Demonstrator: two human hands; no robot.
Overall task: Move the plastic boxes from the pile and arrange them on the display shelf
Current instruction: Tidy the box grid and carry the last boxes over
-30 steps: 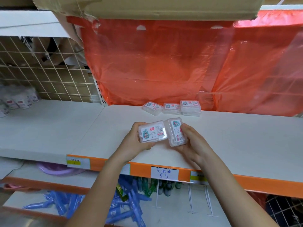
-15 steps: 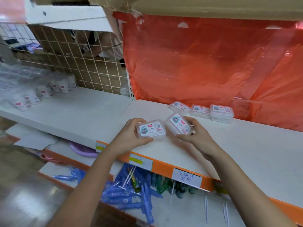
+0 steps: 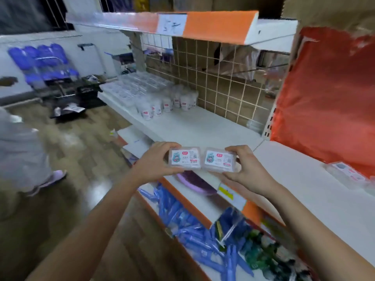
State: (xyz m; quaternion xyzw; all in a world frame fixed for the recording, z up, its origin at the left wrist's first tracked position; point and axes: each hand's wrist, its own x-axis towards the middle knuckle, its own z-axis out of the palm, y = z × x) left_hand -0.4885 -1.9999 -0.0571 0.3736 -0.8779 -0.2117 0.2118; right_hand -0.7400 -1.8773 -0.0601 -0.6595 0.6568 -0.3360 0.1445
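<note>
While the white display shelf lies behind them, two clear plastic boxes are held side by side in front of its edge. One labelled box is gripped by the curled fingers of the left hand. Just beside it, the second box is pinched by the right hand, with an orange plastic sheet hanging at far right.

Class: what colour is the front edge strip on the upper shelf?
Orange, on the front edge strip, clearest in the head view.
</note>
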